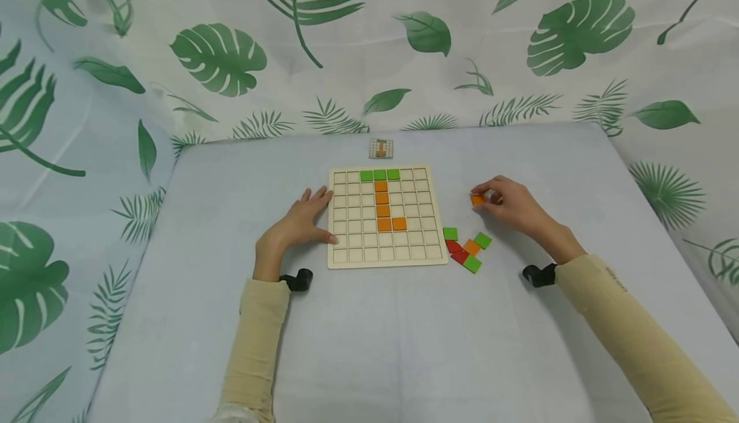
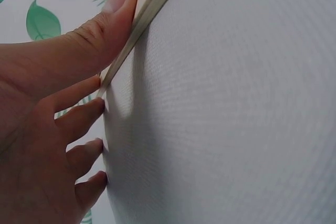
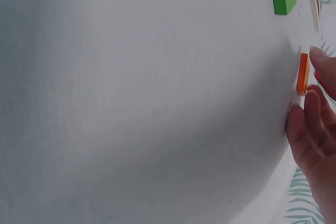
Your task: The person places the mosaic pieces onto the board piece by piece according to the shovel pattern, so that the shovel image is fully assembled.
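Observation:
A pale wooden grid board (image 1: 352, 243) lies on the table. Three green square tiles (image 1: 380, 174) form a row at its top, with a column of several orange tiles (image 1: 382, 198) below and one more orange tile (image 1: 399, 223) beside the column's foot. My left hand (image 1: 300, 221) rests at the board's left edge, thumb (image 2: 113, 11) over the rim and fingers spread along the side. To the right of the board, my right hand (image 1: 510, 205) pinches an orange square tile (image 3: 303, 74) between thumb and fingers, low over the cloth.
Close to the board's lower right corner lie loose tiles: green (image 1: 482, 240), orange (image 1: 471, 247) and red (image 1: 460, 255). A small pattern card (image 1: 381, 148) with a grid picture sits behind the board. A leaf-printed cloth (image 1: 369, 44) hangs at the table's back.

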Tool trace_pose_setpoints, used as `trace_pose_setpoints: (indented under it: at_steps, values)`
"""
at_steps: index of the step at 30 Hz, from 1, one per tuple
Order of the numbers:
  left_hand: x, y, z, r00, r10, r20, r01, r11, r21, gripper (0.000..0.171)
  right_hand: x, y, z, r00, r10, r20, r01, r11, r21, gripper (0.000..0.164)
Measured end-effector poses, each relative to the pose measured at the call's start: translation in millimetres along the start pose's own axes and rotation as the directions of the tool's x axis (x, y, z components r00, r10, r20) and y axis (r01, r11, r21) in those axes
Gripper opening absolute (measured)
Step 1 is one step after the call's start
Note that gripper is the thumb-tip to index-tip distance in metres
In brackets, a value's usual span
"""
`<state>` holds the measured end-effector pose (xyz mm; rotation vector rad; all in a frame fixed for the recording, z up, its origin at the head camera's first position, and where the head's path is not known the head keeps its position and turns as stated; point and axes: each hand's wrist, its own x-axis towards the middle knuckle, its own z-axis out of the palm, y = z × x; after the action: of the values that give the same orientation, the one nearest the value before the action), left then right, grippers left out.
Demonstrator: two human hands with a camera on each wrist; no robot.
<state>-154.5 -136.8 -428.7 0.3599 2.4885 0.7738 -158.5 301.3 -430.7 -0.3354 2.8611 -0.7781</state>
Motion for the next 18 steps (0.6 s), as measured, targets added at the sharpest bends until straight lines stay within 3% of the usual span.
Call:
trace_pose_setpoints:
  at_steps: [8,18]
  values:
    - [0.9,-1.3,1.4,1.0,0.001,0.005,-0.001,1.0,0.005,0.108,1.8,0.9,1.8,1.0,-0.01,0.005,0.01,1.0,-0.02,0.027]
    - [-0.3,-0.7,0.2,1.0,0.004,0.0,-0.004,1.0,0.009,0.108,5.0,-1.4,1.7,0.998,0.057,0.021,-0.058,0.998,0.036,0.025]
